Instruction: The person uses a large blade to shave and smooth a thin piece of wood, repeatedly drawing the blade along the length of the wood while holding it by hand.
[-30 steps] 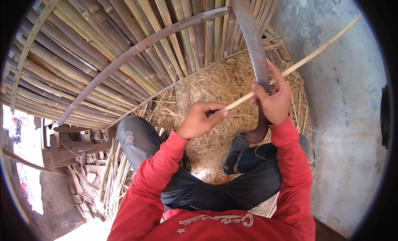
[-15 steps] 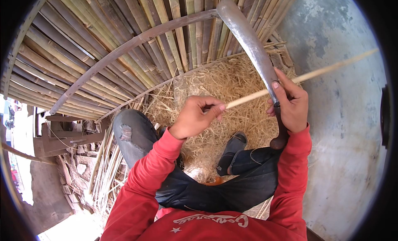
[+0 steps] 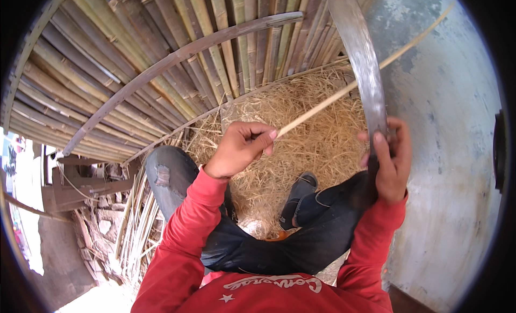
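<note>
My left hand (image 3: 243,147) is closed, pinching the near end of a long, pale bamboo strip (image 3: 316,108). From there the strip slants up to the far right and crosses behind the blade of a large curved machete (image 3: 366,63). My right hand (image 3: 391,161) is wrapped round the machete by its dark handle, near the base of the blade, with the thumb along it. The blade points away from me, its tip near the top edge of the view. Part of the handle is blurred and hidden by the fingers.
A slatted bamboo wall (image 3: 177,60) with a curved wooden batten (image 3: 188,48) stands ahead and to the left. Straw-like shavings (image 3: 317,135) cover the floor before my feet. At the right is a grey-blue wall (image 3: 446,168). A bundle of thin strips (image 3: 141,232) lies by my left leg.
My right hand and the machete have moved a little right, and the blade has turned more upright. The strip now tilts more steeply upward, and my left hand has shifted slightly left.
</note>
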Motion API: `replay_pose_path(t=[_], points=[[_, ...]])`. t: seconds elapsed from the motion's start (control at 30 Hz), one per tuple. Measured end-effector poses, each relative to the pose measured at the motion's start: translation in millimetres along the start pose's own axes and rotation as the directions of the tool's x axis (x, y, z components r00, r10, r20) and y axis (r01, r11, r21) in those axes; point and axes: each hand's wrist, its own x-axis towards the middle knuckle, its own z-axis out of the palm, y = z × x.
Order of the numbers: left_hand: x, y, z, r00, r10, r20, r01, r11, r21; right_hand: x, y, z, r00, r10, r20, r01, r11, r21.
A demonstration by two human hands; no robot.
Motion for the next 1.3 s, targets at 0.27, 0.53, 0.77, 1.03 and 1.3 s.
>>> replay_pose_path(t=[0.27,0.53,0.77,1.03,1.3], points=[[-22,-18,41,0.943,-0.143,0.300,0.123,0.989,0.086,-118,-2,-24,0.959,0.283,-0.030,-0.282,0.958,0.046],[-76,-62,77,0.915,-0.261,0.309,0.224,0.963,0.149,-180,47,-27,0.954,0.289,-0.078,-0.296,0.951,-0.090],[-129,-84,83,0.952,-0.256,0.169,0.264,0.964,-0.030,-211,65,-6,0.952,0.305,-0.019,-0.306,0.951,-0.049],[-137,-87,89,0.967,-0.182,0.177,0.183,0.983,0.010,-189,88,-26,0.947,0.084,-0.311,-0.133,0.981,-0.142],[-126,-97,107,0.974,-0.162,0.158,0.165,0.986,-0.009,-218,80,-17,0.992,0.124,0.006,-0.114,0.932,-0.345]])
